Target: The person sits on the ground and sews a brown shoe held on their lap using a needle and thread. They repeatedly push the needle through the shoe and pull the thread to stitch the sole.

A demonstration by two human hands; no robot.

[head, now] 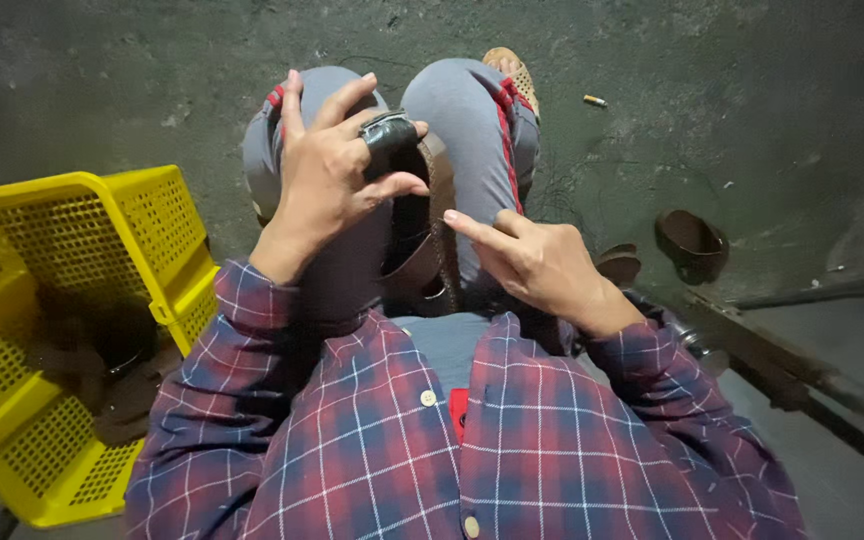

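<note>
Your left hand (327, 165) grips the brown shoe upper (420, 235) to steady it above your knees, while your right hand (542, 262), half-open, fingers its edge.

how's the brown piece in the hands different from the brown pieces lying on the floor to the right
The held piece is long and strap-like, hanging between the knees; the floor pieces are short and curled. The held piece is gripped at its dark end by the left hand and touched by the right hand; the floor pieces lie untouched. All look like brown leather-like material.
</note>
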